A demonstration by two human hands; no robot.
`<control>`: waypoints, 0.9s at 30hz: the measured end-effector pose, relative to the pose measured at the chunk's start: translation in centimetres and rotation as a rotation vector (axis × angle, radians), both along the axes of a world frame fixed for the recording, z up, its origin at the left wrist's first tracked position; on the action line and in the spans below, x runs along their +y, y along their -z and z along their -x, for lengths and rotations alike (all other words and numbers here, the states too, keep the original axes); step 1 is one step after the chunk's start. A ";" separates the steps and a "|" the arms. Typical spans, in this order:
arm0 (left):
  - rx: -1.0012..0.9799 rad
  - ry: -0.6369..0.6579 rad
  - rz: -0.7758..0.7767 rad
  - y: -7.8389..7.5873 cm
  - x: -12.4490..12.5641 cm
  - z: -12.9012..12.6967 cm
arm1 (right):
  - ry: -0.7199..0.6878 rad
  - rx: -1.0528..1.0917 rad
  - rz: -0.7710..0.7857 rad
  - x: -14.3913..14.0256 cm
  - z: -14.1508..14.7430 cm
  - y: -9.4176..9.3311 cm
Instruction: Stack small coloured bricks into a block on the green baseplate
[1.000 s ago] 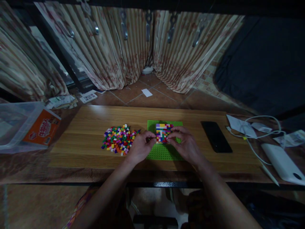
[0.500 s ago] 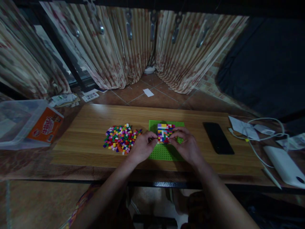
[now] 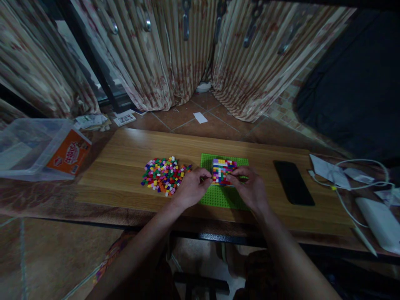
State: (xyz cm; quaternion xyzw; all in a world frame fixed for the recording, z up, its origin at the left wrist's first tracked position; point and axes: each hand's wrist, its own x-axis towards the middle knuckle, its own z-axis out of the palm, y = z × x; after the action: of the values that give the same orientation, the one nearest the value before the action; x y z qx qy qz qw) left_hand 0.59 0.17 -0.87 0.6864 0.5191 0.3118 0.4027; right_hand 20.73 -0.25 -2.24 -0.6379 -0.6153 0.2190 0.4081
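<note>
A block of small multicoloured toy bricks (image 3: 222, 166) sits on the upper part of a green studded baseplate (image 3: 223, 199). At the block's lower left edge is my left hand (image 3: 194, 186), thumb and forefinger closed in a pinch; anything between the fingertips is too small to make out. My right hand (image 3: 251, 188) is closed at the block's right side, its thumb and forefinger on the bricks there and covering part of that edge. Left of the baseplate lies a loose pile of small coloured bricks (image 3: 164, 175), close to my left hand.
A black phone (image 3: 293, 182) lies on the wooden board (image 3: 125, 166) to the right. Beyond it are white cables, papers (image 3: 329, 171) and a white power bank (image 3: 378, 223). At far left stands a clear plastic bin (image 3: 37, 146) with an orange label.
The view has tilted down and shifted, so the board and bricks sit further right in the picture. Both hands stay at the sides of the brick block, with only slight finger movement.
</note>
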 end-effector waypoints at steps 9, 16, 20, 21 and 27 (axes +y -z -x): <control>0.054 -0.011 -0.042 -0.3 0.3 1.0 | -0.004 -0.002 0.032 0.0 0.0 0.1; 0.238 -0.106 -0.083 -1.1 1.7 5.0 | -0.002 0.011 0.077 0.1 0.2 -0.2; 0.384 -0.106 -0.061 -0.9 2.1 6.6 | -0.017 0.040 0.125 0.1 -0.3 -0.1; 0.409 -0.104 -0.066 -0.8 2.0 6.7 | -0.014 0.044 0.113 0.1 -0.4 -0.1; 0.514 0.006 -0.140 -0.6 1.4 5.4 | 0.005 0.014 0.001 -0.1 -0.3 -0.2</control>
State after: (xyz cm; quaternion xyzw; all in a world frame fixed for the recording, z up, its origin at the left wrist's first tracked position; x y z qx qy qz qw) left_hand -4.84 1.56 -0.24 0.7706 0.5796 0.1613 0.2102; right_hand 20.99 -0.34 -2.05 -0.6380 -0.6107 0.2231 0.4125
